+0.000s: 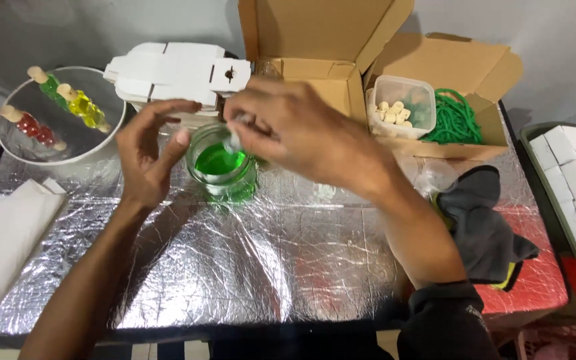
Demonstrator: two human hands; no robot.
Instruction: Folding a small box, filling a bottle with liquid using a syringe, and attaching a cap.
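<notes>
Left of the left hand point(145, 150), a white bowl point(15, 143) holds small corked bottles of green, yellow and red liquid. The left hand, fingers curled but released, hovers beside a glass jar point(222, 167) of green liquid standing between both hands on the foil-covered bench point(248, 260). The right hand point(301, 133) pinches a small clear item over the jar; beyond it stand cardboard boxes point(435, 73).

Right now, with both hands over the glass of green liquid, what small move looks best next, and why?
Probably lower the right hand straight down. Its fingertips pinch a small clear item, hard to identify, just above the glass jar of green liquid, while the left hand hovers open beside the rim, apparently not gripping it.
</notes>
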